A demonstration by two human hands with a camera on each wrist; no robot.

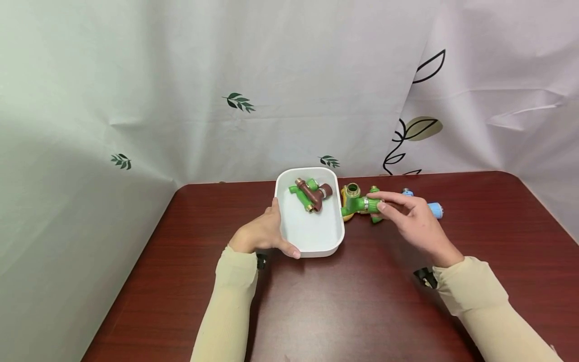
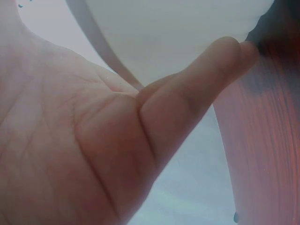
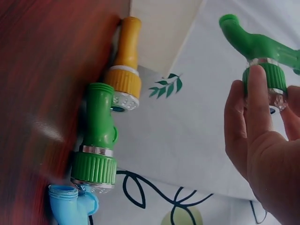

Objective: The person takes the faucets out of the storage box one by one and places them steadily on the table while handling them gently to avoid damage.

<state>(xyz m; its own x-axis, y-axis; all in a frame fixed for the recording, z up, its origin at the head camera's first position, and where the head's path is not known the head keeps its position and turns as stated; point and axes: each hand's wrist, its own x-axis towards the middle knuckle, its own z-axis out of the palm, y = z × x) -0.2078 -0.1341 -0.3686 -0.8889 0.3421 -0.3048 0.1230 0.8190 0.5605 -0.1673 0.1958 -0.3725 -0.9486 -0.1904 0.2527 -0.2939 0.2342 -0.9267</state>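
My right hand [image 1: 413, 221] pinches a green pipe fitting [image 1: 355, 205] by its ribbed collar, held up just right of the white tray [image 1: 312, 239]. In the right wrist view, this green fitting shows a bent, branching body above the fingertips [image 3: 257, 77]. At the tray's left side lies my left hand [image 1: 264, 230], fingers straight along the wall and thumb stretched across the near corner. Inside the tray are a brown branched pipe fitting [image 1: 312, 196] and green pipe pieces [image 1: 302, 198], partly overlapping.
Right of the tray, a yellow fitting [image 3: 125, 61], another green fitting [image 3: 97, 126] and a blue fitting [image 3: 68, 204] lie in a row on the dark red table [image 1: 316, 306]. A pale patterned curtain [image 1: 289, 90] hangs behind the table's far edge.
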